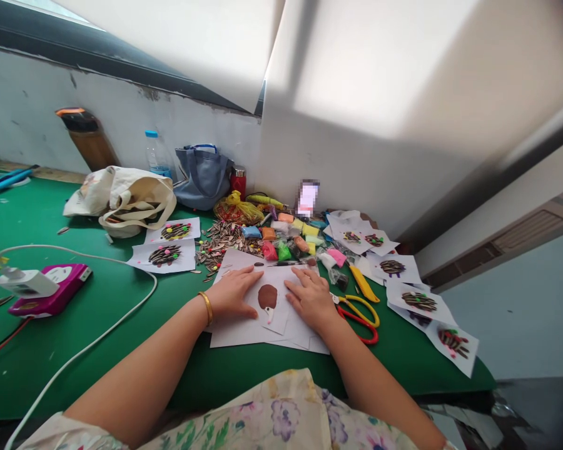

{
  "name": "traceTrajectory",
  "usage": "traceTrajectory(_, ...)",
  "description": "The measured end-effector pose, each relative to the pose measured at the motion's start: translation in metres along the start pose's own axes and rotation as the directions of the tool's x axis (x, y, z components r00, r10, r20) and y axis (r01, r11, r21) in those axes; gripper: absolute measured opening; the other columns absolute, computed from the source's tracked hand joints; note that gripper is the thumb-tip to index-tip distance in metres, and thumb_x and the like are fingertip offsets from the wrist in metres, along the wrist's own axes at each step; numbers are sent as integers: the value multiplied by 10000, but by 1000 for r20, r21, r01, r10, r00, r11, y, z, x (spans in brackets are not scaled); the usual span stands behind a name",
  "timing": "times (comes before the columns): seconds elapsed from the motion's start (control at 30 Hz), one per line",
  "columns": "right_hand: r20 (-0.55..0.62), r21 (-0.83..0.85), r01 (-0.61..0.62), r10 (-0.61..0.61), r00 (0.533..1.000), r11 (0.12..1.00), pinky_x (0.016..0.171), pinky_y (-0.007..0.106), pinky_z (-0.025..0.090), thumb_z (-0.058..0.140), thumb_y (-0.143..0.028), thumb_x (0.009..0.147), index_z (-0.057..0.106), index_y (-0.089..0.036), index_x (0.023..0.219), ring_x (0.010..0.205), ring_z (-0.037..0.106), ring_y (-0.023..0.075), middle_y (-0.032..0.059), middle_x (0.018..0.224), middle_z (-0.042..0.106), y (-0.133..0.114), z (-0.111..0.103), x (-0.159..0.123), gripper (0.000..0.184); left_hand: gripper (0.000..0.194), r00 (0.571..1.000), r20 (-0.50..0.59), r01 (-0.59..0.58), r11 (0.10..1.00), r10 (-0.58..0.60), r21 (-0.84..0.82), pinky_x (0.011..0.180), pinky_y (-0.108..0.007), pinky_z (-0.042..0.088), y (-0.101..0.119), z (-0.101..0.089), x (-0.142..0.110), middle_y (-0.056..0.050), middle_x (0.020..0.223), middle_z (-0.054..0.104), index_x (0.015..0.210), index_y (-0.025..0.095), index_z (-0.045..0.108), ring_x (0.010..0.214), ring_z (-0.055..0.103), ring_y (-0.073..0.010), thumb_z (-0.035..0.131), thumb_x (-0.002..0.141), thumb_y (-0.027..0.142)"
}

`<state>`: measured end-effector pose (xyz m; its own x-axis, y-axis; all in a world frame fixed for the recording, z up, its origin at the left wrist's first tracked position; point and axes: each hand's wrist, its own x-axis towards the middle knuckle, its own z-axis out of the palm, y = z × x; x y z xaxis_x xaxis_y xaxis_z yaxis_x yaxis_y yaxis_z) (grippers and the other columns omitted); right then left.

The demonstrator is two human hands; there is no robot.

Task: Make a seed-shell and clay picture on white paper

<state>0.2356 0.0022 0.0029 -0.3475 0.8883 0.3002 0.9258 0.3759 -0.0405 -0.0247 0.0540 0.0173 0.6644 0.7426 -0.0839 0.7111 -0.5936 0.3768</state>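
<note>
The fingers of the left hand [234, 290] are spread wide and rest on paper, thumb out; those of the right hand [313, 297] are parted too, lying on paper, neither hand gripping anything. Between them, on a small sheet [280, 320], is a figure [267, 296]: a rounded brown body with a pale, pointed part below. More paper [237, 339] lies underneath, on the green table [112, 269]. A gold bracelet [206, 309] circles the left wrist.

Beyond the left fingers spreads a heap of striped seeds [220, 242], and next to it a crowd of coloured packets [268, 233], any print on them too small to read. Scissors [342, 300] with red and yellow handles lie just beside the right hand, a yellow tool [363, 284] near them.

Farther right are seed-covered cards [441, 309], some overlapping; two similar cards [143, 260] lie left of the heap. At the back, a phone [307, 199] leans with its screen blurred out, and a cream bag [122, 187] bears an unclear print. The bottle [156, 153] has a blue cap and a blue label, its wording illegible. Far left, a charger [25, 283] with tiny, unreadable print sits in a magenta power strip [79, 282]
</note>
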Motion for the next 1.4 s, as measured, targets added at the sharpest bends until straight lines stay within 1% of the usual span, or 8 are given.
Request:
traceTrajectory(0.07,-11,12,20,-20,1000,1000,1005,487,311,545,-388,917,703,-340,1101,1296,394,293,24,1438,492,3,-2,-2,248,1058,1000,0,-3,1000,3,-2,1154,-438,219,0,0,0,-159,1559,281,1484,193,310,1448,225,-321,750,604,582)
traceTrajectory(0.17,-14,62,128,-127,992,990,1035,468,298,542,-355,917,731,-350,1030,1305,400,276,-5,1415,519,4,-5,-5,220,1046,1000,-4,-5,1000,5,-13,1159,-442,212,0,0,-1,-147,1558,289,1479,198,317,1449,221,-326,751,607,578)
traceTrajectory(0.23,7,61,152,-152,988,987,1045,467,301,542,-350,913,696,-331,1124,1317,397,275,15,1434,500,3,-5,-6,262,1044,1000,-3,-4,1000,4,-13,1161,-436,209,0,-1,-1,-144,1560,287,1477,196,320,1449,219,-325,752,605,575)
traceTrajectory(0.37,74,9,77,-78,994,997,1058,479,304,538,-398,903,514,-278,1368,1366,346,288,65,1494,421,2,-4,-8,481,1044,1000,1,2,1000,-2,-21,1162,-437,207,0,-1,-1,-143,1560,287,1477,210,319,1450,217,-326,756,600,570)
traceTrajectory(0.5,94,18,32,-34,995,999,1073,459,295,516,-405,903,419,-248,1439,1392,308,276,62,1522,376,6,-3,-13,567,1048,1000,-17,-5,999,4,-34,1161,-441,218,-1,1,-1,-145,1553,300,1473,216,328,1445,229,-334,764,589,571)
traceTrajectory(0.9,62,-22,50,-48,997,999,1061,473,280,476,-421,938,530,-292,1343,1389,308,279,52,1511,396,-4,-4,-12,428,1074,1000,-1,-3,1000,3,-10,1155,-456,221,-1,0,-1,-170,1553,289,1484,195,313,1450,221,-317,759,590,589)
traceTrajectory(1.2,60,-39,70,-68,996,997,1024,486,303,473,-508,934,529,-295,1342,1394,291,299,65,1517,384,-13,0,9,464,1073,1000,-13,-19,1000,19,-12,1150,-463,226,-3,4,0,-143,1544,324,1484,209,311,1446,221,-334,761,591,598)
traceTrajectory(1.4,-1,-20,62,-62,998,998,1035,472,276,431,-460,966,674,-336,1137,1370,332,286,10,1447,485,-10,-4,3,323,1074,1000,-8,-13,1000,13,-9,1155,-459,219,-3,3,0,-153,1552,300,1482,209,312,1448,220,-331,763,589,600)
